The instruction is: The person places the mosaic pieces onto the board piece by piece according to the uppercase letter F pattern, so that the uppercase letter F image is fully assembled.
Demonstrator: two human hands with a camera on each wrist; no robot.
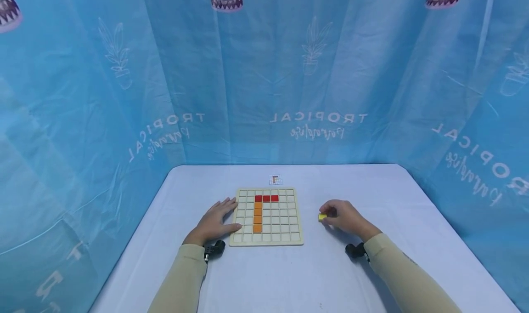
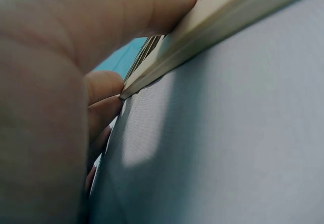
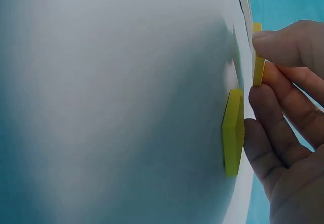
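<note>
A pale gridded board [image 1: 285, 245] lies on the table; three red tiles [image 1: 266, 198] form a row in it, and a column of orange tiles [image 1: 258, 216] runs down from the row's left end. My left hand [image 1: 212, 223] rests at the board's left edge, thumb and fingertips touching the frame. To the right of the board, my right hand [image 1: 345, 219] pinches a thin yellow tile [image 3: 258, 72] between thumb and finger. A second yellow tile [image 3: 233, 133] lies on the table beneath that hand, beside the curled lower fingers.
Behind the board lies a small card [image 1: 275, 179] printed with a grid and a coloured pattern. The table [image 1: 264, 281] has a white cover. Blue printed curtains [image 1: 264, 74] hang behind it and on both sides.
</note>
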